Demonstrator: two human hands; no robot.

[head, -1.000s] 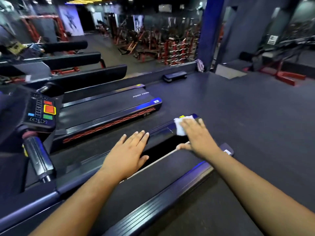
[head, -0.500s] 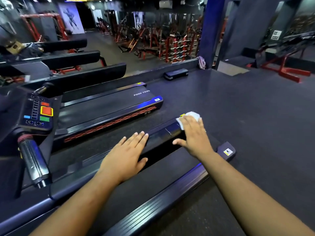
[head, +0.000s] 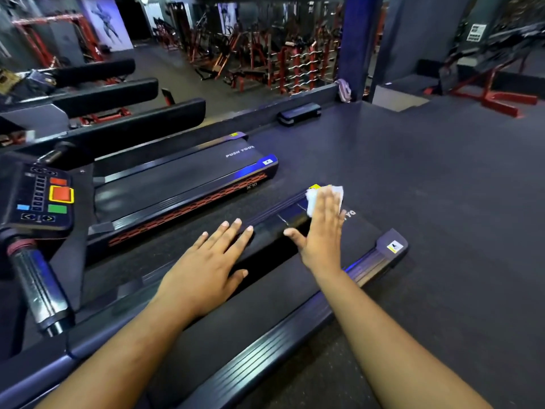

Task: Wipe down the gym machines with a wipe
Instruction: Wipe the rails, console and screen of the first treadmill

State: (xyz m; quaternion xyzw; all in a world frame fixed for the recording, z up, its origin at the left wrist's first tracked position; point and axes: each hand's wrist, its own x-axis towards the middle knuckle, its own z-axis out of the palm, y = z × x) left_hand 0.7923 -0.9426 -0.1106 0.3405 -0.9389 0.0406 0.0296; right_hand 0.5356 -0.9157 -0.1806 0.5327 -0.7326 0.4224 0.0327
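A black treadmill deck [head: 265,314] runs from the bottom left to the middle of the head view. My right hand [head: 321,234] lies flat with straight fingers and presses a white wipe [head: 312,199] onto the far end of the deck's left side rail [head: 283,216]. The wipe shows past the fingertips; the rest is under the hand. My left hand [head: 206,270] rests flat on the same rail, nearer to me, fingers straight and holding nothing.
A second treadmill [head: 182,184] lies parallel on the left, with more beyond it. A console with coloured buttons [head: 44,199] and a handle grip [head: 38,287] stand at the left edge. Dark rubber floor [head: 442,187] spreads right. A black step platform [head: 299,113] sits by the far ledge.
My right hand slid the wipe farther along the rail toward its far end. The left hand kept its place on the rail.
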